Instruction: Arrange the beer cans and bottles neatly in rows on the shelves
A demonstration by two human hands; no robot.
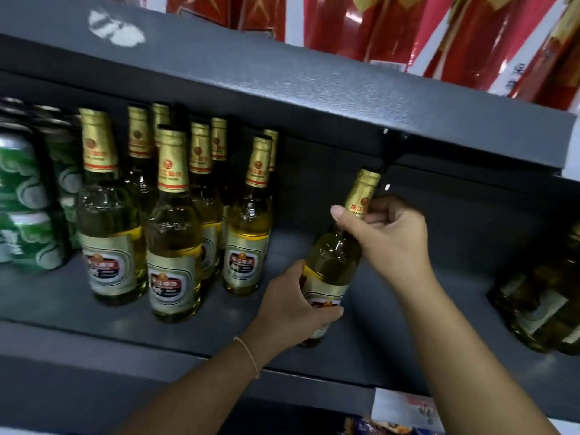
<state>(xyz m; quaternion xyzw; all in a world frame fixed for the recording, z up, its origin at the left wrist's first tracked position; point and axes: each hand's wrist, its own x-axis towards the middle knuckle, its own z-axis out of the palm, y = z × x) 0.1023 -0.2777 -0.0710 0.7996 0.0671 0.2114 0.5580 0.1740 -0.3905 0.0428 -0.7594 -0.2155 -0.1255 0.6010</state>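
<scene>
Shelf: a dark grey shelf [78,312] carried everything.
Left of the hands: upright beer bottles [174,227] in rows, then stacked green cans [26,199].
Right of the hands: more bottles [546,309], blurred.

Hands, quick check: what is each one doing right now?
Left hand: closed round the lower body of the beer bottle.
Right hand: closed on the same bottle's gold-foil neck.
</scene>
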